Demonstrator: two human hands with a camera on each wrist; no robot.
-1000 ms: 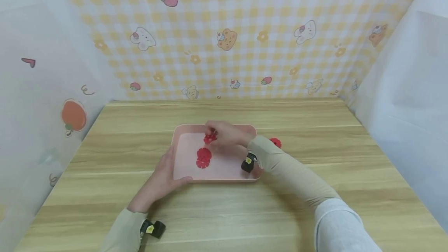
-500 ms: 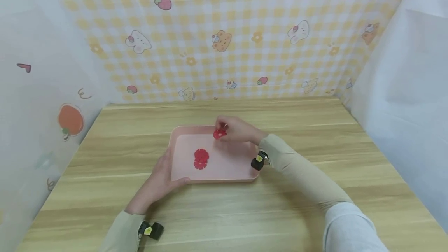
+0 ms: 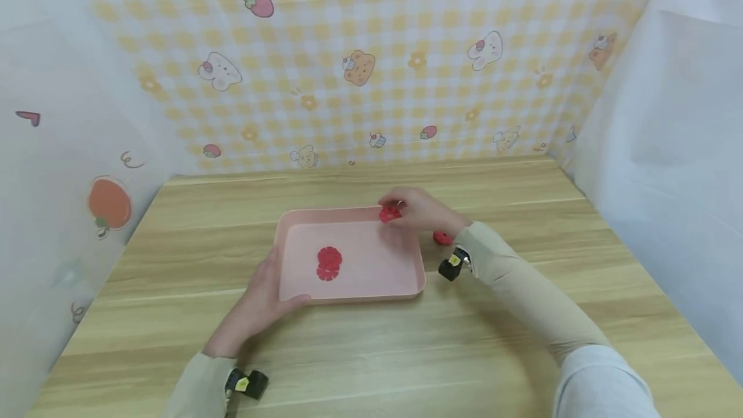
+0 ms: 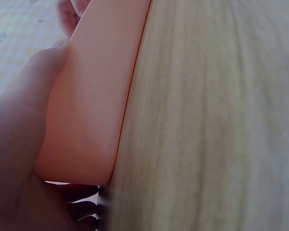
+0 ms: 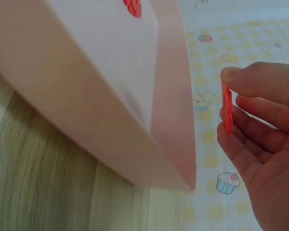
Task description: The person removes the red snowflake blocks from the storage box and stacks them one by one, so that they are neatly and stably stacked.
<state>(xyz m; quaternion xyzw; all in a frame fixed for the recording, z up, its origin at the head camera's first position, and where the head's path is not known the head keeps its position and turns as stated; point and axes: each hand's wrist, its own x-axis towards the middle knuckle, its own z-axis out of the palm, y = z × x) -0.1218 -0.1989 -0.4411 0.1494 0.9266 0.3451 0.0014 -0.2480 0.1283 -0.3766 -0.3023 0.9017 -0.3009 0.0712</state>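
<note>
A pink tray [image 3: 354, 297] lies on the wooden table, with overlapping red notched plastic discs [image 3: 329, 263] on its floor. My left hand [image 3: 260, 298] holds the tray's near left corner. In the left wrist view its thumb [image 4: 47, 67] lies at the top edge of the tray's wall, and other fingers show beyond the corner. Over the tray's far right corner, my right hand [image 3: 424, 210] pinches a red notched disc [image 5: 227, 108] by its edges between thumb and fingertips. Another red disc [image 3: 442, 238] is on the table right of the tray, beside the right wrist.
The wooden table [image 3: 360, 360] stretches around the tray. A yellow checked cloth [image 3: 336, 108] with cartoon prints hangs behind it, and pale sheets [image 3: 667, 147] hang at both sides. A small black camera [image 3: 451, 266] sits on the right wrist, another [image 3: 254, 384] on the left.
My right hand has moved right, carrying its red disc from above the tray's middle to its far right corner. The disc right of the tray shows again. My left hand stays on the tray.
</note>
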